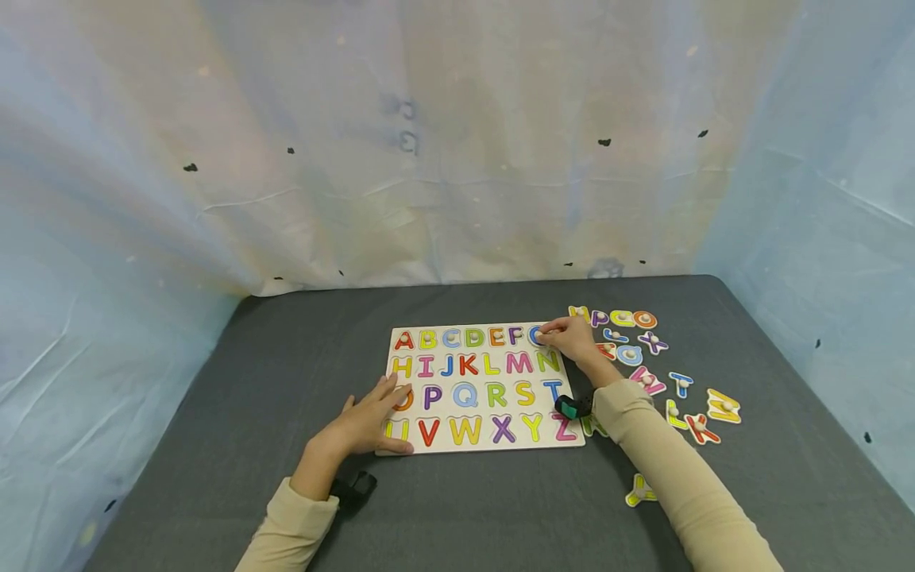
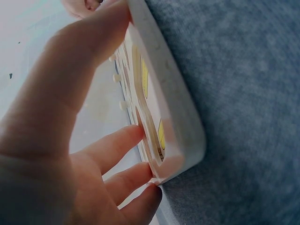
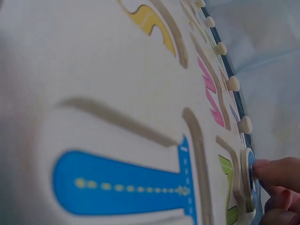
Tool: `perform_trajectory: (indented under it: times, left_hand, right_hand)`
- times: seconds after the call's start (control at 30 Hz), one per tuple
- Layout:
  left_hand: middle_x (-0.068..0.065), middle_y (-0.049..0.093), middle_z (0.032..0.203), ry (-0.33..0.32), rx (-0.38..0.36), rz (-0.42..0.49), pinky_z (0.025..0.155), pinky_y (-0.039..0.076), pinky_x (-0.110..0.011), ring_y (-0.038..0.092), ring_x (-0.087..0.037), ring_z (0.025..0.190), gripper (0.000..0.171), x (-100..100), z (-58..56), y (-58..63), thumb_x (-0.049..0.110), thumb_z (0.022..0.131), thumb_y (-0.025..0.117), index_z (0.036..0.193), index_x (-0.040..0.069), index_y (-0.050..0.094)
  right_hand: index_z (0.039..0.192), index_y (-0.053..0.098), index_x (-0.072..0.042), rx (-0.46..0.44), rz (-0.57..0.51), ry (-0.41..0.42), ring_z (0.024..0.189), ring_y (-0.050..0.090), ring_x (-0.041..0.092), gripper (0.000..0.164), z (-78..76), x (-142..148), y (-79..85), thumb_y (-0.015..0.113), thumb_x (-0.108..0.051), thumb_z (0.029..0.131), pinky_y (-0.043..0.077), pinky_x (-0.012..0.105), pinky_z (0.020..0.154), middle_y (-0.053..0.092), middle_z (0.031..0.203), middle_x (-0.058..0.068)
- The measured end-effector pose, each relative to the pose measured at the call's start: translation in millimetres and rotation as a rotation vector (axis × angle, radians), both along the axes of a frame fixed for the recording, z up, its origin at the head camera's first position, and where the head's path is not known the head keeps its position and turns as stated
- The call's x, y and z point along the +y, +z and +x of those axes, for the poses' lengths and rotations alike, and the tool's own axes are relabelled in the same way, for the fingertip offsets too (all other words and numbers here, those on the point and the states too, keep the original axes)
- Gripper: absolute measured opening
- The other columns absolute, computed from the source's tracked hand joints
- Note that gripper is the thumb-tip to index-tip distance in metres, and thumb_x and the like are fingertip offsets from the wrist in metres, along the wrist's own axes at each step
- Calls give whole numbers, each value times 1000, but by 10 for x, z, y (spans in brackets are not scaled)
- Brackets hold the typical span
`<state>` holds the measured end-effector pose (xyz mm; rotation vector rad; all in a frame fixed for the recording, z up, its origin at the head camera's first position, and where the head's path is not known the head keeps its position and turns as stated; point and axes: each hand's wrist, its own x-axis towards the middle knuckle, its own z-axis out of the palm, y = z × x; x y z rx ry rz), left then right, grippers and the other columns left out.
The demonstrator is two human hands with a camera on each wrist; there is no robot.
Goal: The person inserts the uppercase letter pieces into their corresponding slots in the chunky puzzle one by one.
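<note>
A white alphabet puzzle board [image 1: 482, 407] lies on the dark table, its top row A to F filled with knobbed letter pieces. My right hand [image 1: 572, 340] is at the board's top right corner, where its fingertips pinch the blue letter G piece [image 1: 534, 337]. In the right wrist view that blue piece [image 3: 251, 176] sits at its slot, its knob hidden by the fingers. My left hand [image 1: 368, 417] rests on the board's lower left corner with fingers spread. In the left wrist view, the thumb and fingertips of this hand [image 2: 93, 154] touch the board's edge [image 2: 185, 140].
Loose knobbed letter pieces lie right of the board, among them an orange O [image 1: 645, 319], a purple X [image 1: 653, 343], a blue T [image 1: 681, 384] and a red K [image 1: 702, 429]. A yellow Y [image 1: 639, 490] lies nearer, beside the right sleeve. A pale sheet [image 1: 457, 199] hangs behind the table.
</note>
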<state>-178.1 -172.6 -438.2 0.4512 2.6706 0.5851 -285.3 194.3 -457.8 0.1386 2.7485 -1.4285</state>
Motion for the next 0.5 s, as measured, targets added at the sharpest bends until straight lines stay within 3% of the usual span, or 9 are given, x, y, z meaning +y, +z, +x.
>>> perform_trajectory:
  times: [0.23,0.5]
  left_hand:
    - [-17,16,163,1,4,7,110,10,-75,15,-39,151,102,-7,10,6,43,70,84,151,11,31]
    - [-17,16,163,-1,2,-1,110,10,-75,15,-39,151,101,1,-2,6,44,70,83,151,12,31]
  right_hand:
    - [105,72,3,-12,-23,-5,72,53,12,28,-25,-27,-24,70,-19,88,43,20,60,69,100,19]
    - [103,72,2,-18,-28,-39,66,54,9,27,-72,-36,-70,70,-20,88,43,20,59,68,84,8]
